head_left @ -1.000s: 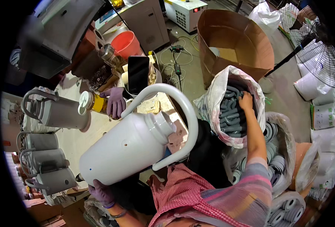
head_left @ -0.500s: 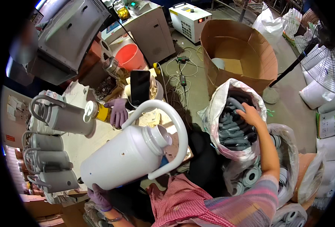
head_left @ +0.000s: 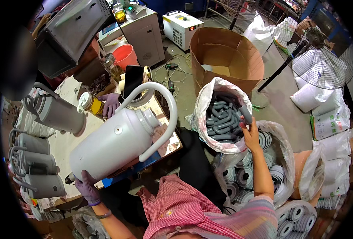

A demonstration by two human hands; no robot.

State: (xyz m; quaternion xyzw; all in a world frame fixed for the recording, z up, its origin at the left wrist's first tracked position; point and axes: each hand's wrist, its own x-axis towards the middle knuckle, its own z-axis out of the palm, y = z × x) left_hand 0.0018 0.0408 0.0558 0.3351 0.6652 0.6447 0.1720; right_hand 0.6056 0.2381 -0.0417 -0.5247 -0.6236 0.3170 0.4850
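A large pale-grey jug [head_left: 112,145] with a big looped handle lies tilted over the table's front edge, its open neck toward the upper right. My left hand [head_left: 88,188], in a purple glove, grips the jug's lower end. A small black-tipped piece [head_left: 69,178] juts out beside that end; I cannot tell what it belongs to. Bare, my right hand [head_left: 250,134] is closed on a dark-grey curved plastic piece [head_left: 246,114] at the right rim of a white woven sack [head_left: 202,119]. Similar curved pieces [head_left: 224,119] fill the sack.
Several grey jugs [head_left: 41,164] stand along the left of the table [head_left: 67,153]. A purple glove [head_left: 110,104], a yellow-filled jar [head_left: 92,104] and a phone [head_left: 133,79] lie beyond the jug. Bags of grey ring-shaped parts [head_left: 245,176], a cardboard box [head_left: 226,49] and a fan [head_left: 316,59] are on the right.
My right hand has come out of the sack's middle to its rim, drawing a curved piece up with it. The whole view has shifted, and my left hand stays at the jug's lower end.
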